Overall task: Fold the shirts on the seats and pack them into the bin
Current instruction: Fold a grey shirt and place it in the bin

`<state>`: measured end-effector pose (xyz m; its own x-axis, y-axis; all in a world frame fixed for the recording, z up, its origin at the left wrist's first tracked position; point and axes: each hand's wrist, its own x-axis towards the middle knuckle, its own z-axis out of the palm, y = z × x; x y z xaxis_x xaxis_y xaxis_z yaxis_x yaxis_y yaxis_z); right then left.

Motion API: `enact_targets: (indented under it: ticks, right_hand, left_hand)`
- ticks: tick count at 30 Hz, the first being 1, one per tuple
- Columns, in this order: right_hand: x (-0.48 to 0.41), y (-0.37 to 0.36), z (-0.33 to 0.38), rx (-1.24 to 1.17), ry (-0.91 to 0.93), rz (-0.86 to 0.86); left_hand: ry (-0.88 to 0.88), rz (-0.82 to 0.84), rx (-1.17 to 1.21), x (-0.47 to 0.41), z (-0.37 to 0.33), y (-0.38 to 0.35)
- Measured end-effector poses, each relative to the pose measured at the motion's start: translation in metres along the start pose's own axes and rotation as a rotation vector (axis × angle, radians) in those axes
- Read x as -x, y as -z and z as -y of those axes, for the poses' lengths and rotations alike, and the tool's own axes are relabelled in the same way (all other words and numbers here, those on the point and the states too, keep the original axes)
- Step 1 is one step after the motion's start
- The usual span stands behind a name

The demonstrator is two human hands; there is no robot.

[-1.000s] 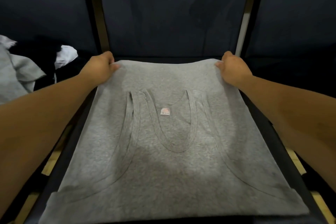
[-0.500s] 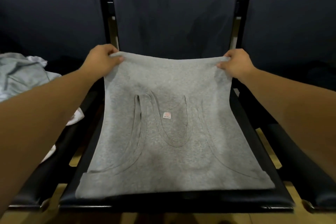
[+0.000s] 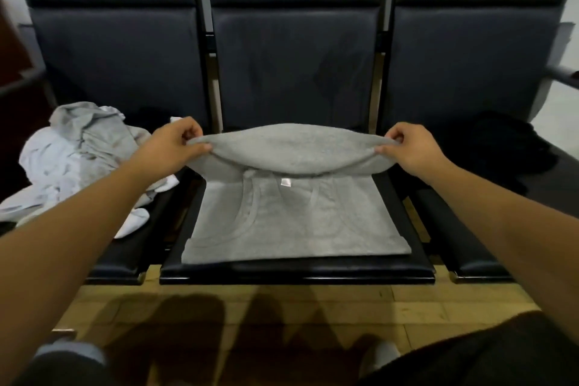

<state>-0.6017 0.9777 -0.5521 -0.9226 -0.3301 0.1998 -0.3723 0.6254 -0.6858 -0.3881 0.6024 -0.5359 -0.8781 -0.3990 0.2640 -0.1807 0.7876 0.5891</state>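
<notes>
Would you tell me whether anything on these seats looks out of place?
Nothing spilled or damaged. The grey shirt lies square on the middle seat, left hand and right hand pinching its far edge. Only the crumpled clothes pile on the left seat looks untidy.

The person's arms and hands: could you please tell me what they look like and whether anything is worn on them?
The left hand and right hand are bare: no gloves, and no ring or watch shows. The left forearm and right forearm are uncovered too, with no sleeve in view.
</notes>
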Motion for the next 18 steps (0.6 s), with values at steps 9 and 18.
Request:
enact_targets:
  ticks: [9,18]
  right_hand:
    - [0.078,-0.02,-0.054,0.548,0.066,0.466]
    - [0.087,-0.022,-0.064,0.627,0.113,0.218]
  left_hand:
    - [-0.114,0.466,-0.313,0.087,0.032,-0.028]
    - [-0.124,0.313,-0.256,0.093,0.058,-0.033]
